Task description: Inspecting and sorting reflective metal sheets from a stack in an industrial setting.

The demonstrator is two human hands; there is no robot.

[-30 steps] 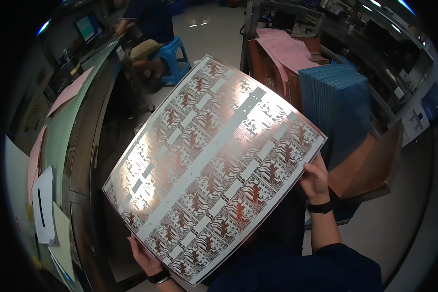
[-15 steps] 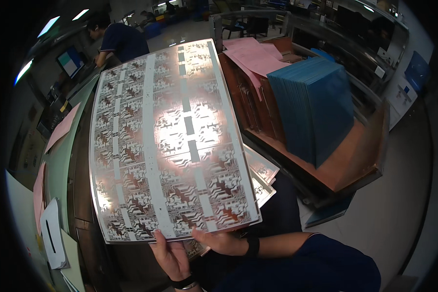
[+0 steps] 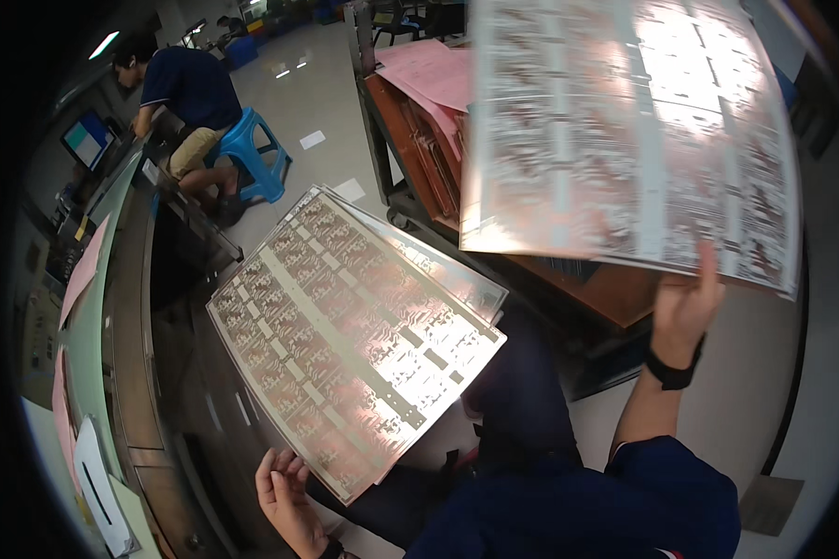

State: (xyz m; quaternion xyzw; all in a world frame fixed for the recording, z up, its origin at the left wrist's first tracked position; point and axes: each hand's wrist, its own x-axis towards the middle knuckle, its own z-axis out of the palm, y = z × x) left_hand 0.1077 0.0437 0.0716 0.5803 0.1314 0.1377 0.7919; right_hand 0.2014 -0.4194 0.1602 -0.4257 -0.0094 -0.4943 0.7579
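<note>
My right hand (image 3: 688,312) grips the lower edge of a large copper circuit board panel (image 3: 606,158), thumb on its patterned face. The panel is raised at the upper right, shiny and slightly blurred. More etched circuit board panels (image 3: 345,326) lie in a loose, slightly fanned stack across my lap. My left hand (image 3: 289,503) is by the near left corner of that stack, its fingers loosely bent and holding nothing; I cannot tell whether the fingertips touch the edge.
Behind the raised panel stands a cart with a brown tray (image 3: 587,289) and pink sheets (image 3: 429,74). At left runs a bench (image 3: 126,307) with a green top and papers. A person (image 3: 191,93) sits on a blue stool (image 3: 266,154) at the far left.
The panel, formerly held in both hands before me, has swung to the right in my right hand. My left hand has let go and moved left. The lap stack is now uncovered.
</note>
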